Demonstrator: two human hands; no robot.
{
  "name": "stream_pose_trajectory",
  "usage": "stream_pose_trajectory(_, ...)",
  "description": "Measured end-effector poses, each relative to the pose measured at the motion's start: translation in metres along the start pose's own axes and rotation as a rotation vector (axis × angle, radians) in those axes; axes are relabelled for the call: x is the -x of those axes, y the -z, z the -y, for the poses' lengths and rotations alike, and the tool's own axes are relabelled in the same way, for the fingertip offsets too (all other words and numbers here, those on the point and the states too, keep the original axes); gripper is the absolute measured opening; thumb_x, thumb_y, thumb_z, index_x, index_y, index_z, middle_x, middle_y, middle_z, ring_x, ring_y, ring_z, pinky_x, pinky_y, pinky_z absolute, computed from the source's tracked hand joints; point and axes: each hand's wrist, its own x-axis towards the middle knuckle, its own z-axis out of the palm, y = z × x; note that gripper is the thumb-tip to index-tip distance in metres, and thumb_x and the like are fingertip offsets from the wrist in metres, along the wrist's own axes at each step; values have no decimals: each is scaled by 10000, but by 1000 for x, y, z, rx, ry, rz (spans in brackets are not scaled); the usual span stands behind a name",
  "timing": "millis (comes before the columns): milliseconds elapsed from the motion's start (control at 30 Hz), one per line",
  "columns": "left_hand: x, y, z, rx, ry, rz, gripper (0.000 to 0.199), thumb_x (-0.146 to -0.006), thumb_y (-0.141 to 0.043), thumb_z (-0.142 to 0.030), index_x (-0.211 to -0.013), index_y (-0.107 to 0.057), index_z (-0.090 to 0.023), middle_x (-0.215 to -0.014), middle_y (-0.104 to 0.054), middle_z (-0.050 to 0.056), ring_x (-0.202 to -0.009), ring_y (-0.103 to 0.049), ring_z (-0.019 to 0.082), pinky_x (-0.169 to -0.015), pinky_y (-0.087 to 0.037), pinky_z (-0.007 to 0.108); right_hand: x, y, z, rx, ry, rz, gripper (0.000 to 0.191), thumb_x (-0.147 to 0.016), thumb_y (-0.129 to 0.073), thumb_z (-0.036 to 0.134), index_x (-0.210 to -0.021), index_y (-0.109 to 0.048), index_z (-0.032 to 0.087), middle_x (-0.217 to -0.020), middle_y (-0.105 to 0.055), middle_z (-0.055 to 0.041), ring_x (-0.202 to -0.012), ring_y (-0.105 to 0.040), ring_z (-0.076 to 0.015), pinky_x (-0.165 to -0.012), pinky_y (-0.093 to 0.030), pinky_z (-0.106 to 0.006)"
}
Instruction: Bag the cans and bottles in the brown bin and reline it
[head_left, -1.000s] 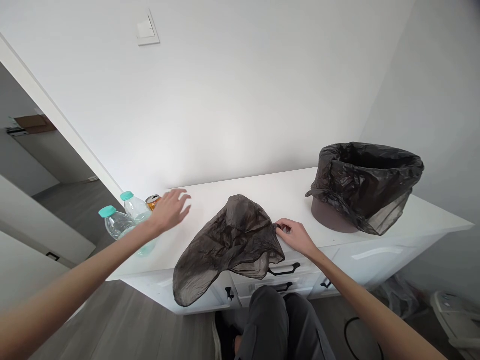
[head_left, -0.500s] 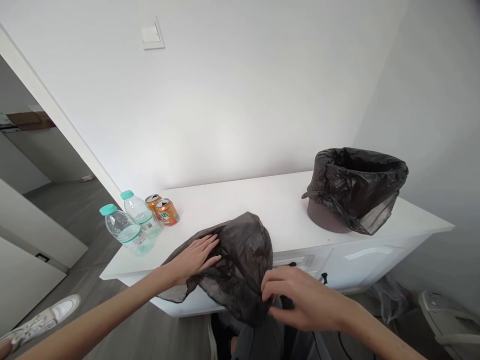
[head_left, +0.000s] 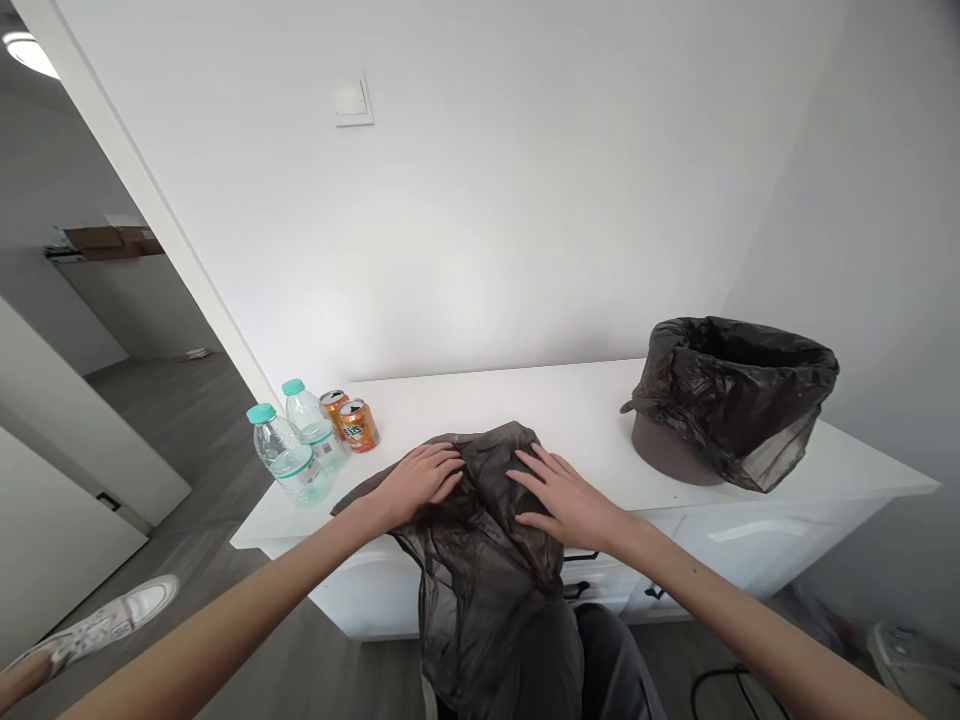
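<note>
A thin black plastic bag [head_left: 480, 560] lies over the front edge of the white cabinet top, its lower part hanging down over the lap. Pressed flat on its upper left part is my left hand [head_left: 424, 482], fingers stretched out. My right hand [head_left: 562, 495] rests on the bag's upper right part with its fingers spread. Neither hand grips anything. On the right of the cabinet stands a brown bin [head_left: 667, 450] lined with another black bag [head_left: 750, 400], which is folded over its rim and gapes at the top.
Two clear plastic bottles with teal caps, a front bottle [head_left: 289, 460] and a rear bottle [head_left: 315, 425], stand at the cabinet's left end beside two orange drink cans [head_left: 358, 427]. A person's shoe [head_left: 112, 620] is on the floor at left. The white cabinet [head_left: 480, 385] backs onto a wall.
My right hand has let go of the bag's lower edge and moved up onto its top. The bag's lower part has dropped and spread over the lap. My left hand stays on it.
</note>
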Motion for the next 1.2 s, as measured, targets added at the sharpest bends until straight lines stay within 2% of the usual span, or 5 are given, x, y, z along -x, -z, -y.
stream_pose_trajectory(267,29,-5,-34,200,-45,210,595,-1062,-376,-587,-1544,-486,-256,-1621,-475,91,-1494,-453,272,-1208,-386,417,2,-41,-17,84,-121,157,832,-987,-240,791,-1669,-236,315,-1749,-137,-78,-1612,-121,-353,-1273,-158,-622)
stream_pose_trajectory(567,35,9,-49,169,-92,0,460,-1082,-352,-329,-1520,-463,-236,-1584,-499,131,-1470,-464,247,-1219,-377,462,31,-43,-39,274,-380,-219,710,-1037,-282,616,-1502,-577,168,-1509,-532,-252,-1410,-444,-465,-1124,-337,-664)
stream_pose_trajectory(867,48,-43,-99,53,-162,216,1337,-692,-911,-321,-1682,-15,-274,-1752,-113,135,-1606,-130,400,-1278,-179,593,67,-9,-73,132,-257,5,743,-1027,-294,707,-1640,-349,291,-1730,-245,-98,-1603,-186,-336,-1270,-243,-557)
stream_pose_trajectory(1067,44,-51,-90,124,-122,59,1057,-655,-526,78,-1613,-289,-301,-1696,-350,38,-1576,-275,269,-1244,-282,511,87,-1,-100,170,-112,179,1135,-809,-709,733,-1686,-103,343,-1759,-61,-82,-1612,-103,-357,-1296,-158,-579)
stream_pose_trajectory(1200,51,-39,-79,202,-129,-37,796,-624,-460,92,-1325,-571,-270,-1490,-579,55,-1386,-489,274,-1119,-421,488,92,-8,-109,255,-66,65,935,-912,-696,445,-1678,-166,354,-1742,-207,-87,-1593,-227,-329,-1273,-257,-566)
